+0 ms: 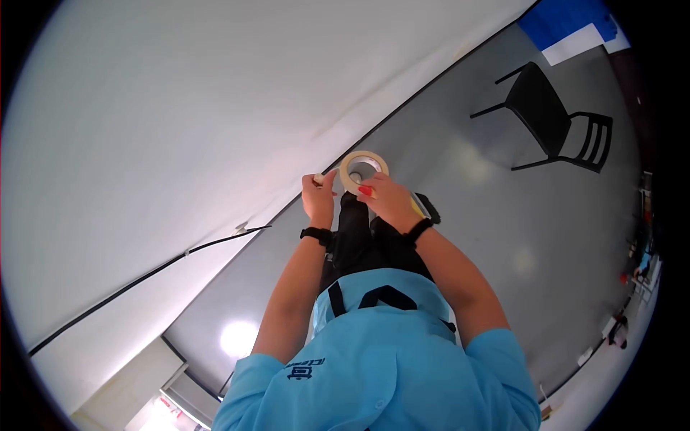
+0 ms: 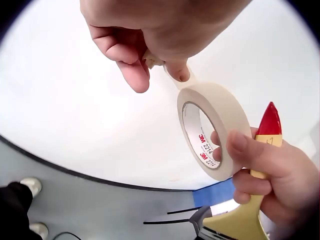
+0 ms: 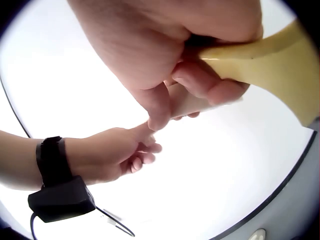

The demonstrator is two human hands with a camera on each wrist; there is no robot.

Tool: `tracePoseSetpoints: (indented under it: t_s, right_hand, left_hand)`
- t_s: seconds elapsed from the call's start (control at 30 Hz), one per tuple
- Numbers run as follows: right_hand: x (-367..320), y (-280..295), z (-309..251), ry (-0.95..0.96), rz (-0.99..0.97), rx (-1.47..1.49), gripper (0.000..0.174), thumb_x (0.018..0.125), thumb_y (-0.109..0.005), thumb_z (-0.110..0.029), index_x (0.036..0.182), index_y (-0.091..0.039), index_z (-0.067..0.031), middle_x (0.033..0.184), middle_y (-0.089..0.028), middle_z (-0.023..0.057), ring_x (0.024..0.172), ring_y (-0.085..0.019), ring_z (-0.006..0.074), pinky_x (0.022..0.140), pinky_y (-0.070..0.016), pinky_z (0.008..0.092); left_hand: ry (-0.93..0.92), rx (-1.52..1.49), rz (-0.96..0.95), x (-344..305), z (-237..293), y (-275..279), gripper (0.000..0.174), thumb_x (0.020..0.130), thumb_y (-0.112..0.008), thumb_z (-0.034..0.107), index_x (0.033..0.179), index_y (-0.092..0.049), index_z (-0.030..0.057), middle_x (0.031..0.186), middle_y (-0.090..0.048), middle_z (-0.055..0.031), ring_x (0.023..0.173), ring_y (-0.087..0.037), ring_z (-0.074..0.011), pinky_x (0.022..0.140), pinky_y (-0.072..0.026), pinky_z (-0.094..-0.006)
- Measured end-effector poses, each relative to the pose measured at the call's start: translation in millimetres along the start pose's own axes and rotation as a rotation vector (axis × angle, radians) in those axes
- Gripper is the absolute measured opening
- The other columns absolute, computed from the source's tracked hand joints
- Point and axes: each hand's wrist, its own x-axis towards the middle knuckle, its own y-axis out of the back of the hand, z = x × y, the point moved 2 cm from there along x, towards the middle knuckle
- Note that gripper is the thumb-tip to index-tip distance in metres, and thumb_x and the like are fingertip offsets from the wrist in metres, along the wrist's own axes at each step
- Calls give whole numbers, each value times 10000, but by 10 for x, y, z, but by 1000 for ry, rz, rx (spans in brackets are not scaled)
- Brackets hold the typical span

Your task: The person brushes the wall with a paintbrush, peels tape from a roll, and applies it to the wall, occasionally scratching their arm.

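Observation:
A roll of cream masking tape point(image 2: 227, 107) with 3M 2214 printed inside its core stands between both hands. My right hand point(image 1: 392, 201) grips its edge between thumb and fingers. That same hand also holds a flat paintbrush point(image 2: 235, 219) with a yellow, red-tipped handle, the tip pointing up in the left wrist view. A short strip of tape point(image 2: 171, 75) runs from the roll to my left hand point(image 1: 318, 201), whose thumb lies against it. Curled left fingers hold a crumpled cream scrap point(image 2: 152, 60). The right hand hides part of the roll in the right wrist view.
A white wall point(image 1: 215, 108) rises close on the left, with a black cable point(image 1: 144, 276) along it. Grey floor point(image 1: 460, 237) spreads to the right, where a black chair point(image 1: 539, 108) appears tipped in the head view. Blue material point(image 1: 568, 25) shows at the far corner.

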Motion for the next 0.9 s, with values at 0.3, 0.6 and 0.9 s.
tracePoseSetpoints:
  t_s: [0.3,0.6,0.9]
  right_hand:
    - [-612,635,127,257,364,182,243,769,-762,-218,985,-708,-122,966,-654,22,824,-654,255,685,-519,326]
    - [-963,1047,-2,411,560,171,317,656,-774,-21,960,-715,-89,933,-675,61,820,-668,239,696,-543,299]
    - [-1175,1286,-353,449,654,129,335,634,-739,21,941,-713,-111,923,-681,44,792,-672,215,671,-542,284]
  left_hand:
    - [-767,237,145,-673,723,253,342,717,-820,222,931,-575,118,756,-650,-24,586,-610,-217,538,-466,-317]
    - [-1285,174,120,-1108,1294,495,363,630,-802,82,927,-594,106,958,-688,-28,675,-631,-212,572,-476,-294]
    - [-1459,24,-40,-1247,1567,809,315,656,-716,-54,939,-683,82,1033,-635,-84,720,-632,-208,623,-527,-293]
